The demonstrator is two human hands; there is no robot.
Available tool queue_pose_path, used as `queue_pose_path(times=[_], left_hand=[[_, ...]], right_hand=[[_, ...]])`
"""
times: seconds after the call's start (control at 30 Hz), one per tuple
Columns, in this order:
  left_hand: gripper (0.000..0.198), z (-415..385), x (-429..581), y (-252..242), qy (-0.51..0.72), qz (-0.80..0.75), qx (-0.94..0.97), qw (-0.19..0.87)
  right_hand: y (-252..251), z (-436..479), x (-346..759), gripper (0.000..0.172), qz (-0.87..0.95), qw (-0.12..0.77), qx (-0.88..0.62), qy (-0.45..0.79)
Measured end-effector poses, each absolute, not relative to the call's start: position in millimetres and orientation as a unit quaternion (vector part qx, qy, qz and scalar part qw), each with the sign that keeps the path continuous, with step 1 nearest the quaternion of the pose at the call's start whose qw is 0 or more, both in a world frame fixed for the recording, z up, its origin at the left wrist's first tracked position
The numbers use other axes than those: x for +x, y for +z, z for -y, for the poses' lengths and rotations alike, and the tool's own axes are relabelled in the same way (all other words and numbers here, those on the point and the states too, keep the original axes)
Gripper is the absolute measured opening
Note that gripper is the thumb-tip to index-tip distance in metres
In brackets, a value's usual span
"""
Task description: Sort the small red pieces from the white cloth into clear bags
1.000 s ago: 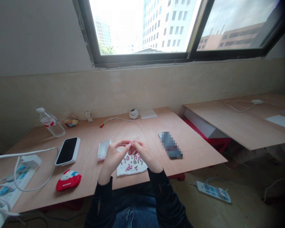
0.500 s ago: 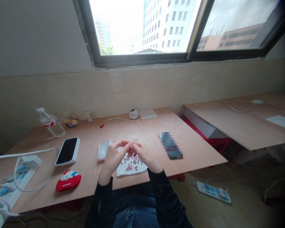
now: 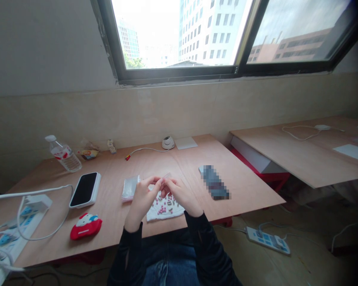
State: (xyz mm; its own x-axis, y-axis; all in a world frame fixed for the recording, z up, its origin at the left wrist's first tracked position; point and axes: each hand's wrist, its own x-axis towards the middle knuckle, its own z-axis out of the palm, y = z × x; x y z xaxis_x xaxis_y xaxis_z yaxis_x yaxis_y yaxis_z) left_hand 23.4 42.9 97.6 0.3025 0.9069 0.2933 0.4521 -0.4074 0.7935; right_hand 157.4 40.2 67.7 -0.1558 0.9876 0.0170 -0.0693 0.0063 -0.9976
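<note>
My left hand (image 3: 144,194) and my right hand (image 3: 181,193) meet fingertip to fingertip above the table. Between their pinched fingers is a small clear plastic bag (image 3: 167,175); its edge sticks out beyond the fingertips, and the rest is hidden. Below them lies a white cloth (image 3: 155,217) with several pink beads (image 3: 161,210) and small silvery pieces (image 3: 170,204) scattered on it. Just left of my left hand rests a pack of clear plastic bags (image 3: 130,188).
Leftward are a white-cased phone (image 3: 85,190), a red pouch (image 3: 86,227), a water bottle (image 3: 65,155) and a cabled power strip (image 3: 24,226). A blurred-out phone (image 3: 214,182) lies to the right. Behind stand a white dome camera (image 3: 168,142) and a white sheet (image 3: 186,143).
Both hands stay nearly in place, fingertips still together. The clear bag's edge shows slightly differently at the fingertips. Everything on the table lies as before.
</note>
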Motion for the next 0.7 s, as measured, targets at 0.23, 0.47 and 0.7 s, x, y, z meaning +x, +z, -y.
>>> queue_pose_path(times=[0.23,0.47,0.7], left_hand=[[0.023,-42.2,24.9,95.7,0.341,-0.516,0.763,0.187],[0.022,-41.9,29.7,93.6,0.328,-0.551,0.756,0.129],[0.023,-43.6,34.0,88.3,0.331,-0.564,0.748,0.118]], right_hand=[[68.6,-38.7,154.3,0.039,0.549,0.487,-0.457,0.503],[68.2,-39.1,153.6,0.039,0.569,0.487,-0.479,0.458],[64.9,-41.0,156.7,0.040,0.583,0.472,-0.501,0.432]])
